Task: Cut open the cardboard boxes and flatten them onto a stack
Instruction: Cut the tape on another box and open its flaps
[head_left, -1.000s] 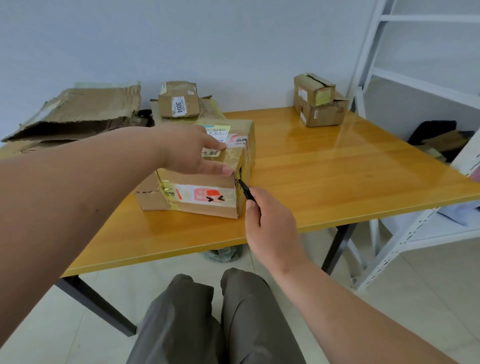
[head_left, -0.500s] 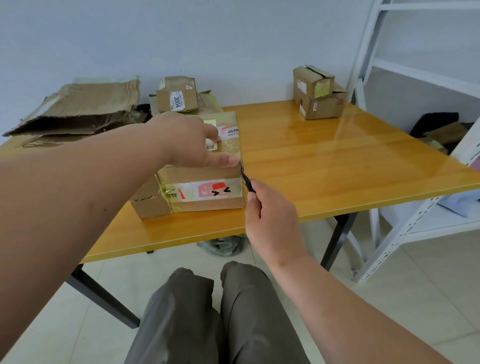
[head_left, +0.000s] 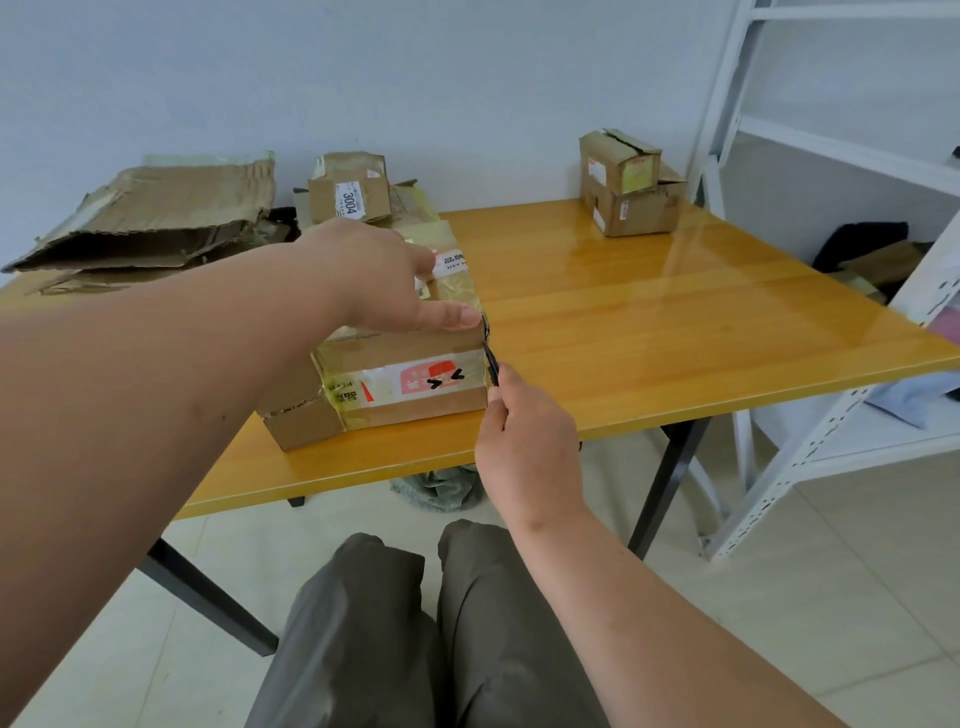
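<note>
A taped cardboard box (head_left: 405, 387) with a pink and white label lies near the front edge of the yellow wooden table (head_left: 649, 322). My left hand (head_left: 387, 283) rests on its top, the thumb stretched flat along the near top edge. My right hand (head_left: 524, 441) pinches a small black cutter (head_left: 491, 364) whose tip touches the box's near right corner. A stack of flattened cardboard (head_left: 150, 218) lies at the table's far left.
A small box marked 3004 (head_left: 349, 195) sits on more flattened pieces behind the taped box. Two stacked boxes (head_left: 631, 184) stand at the far right of the table. A white metal shelf rack (head_left: 831, 260) stands to the right. My knees are below the table edge.
The box has been turned a little and sits squarer to me. My right hand with the cutter has stayed at the box's right corner edge; my left hand still rests on top.
</note>
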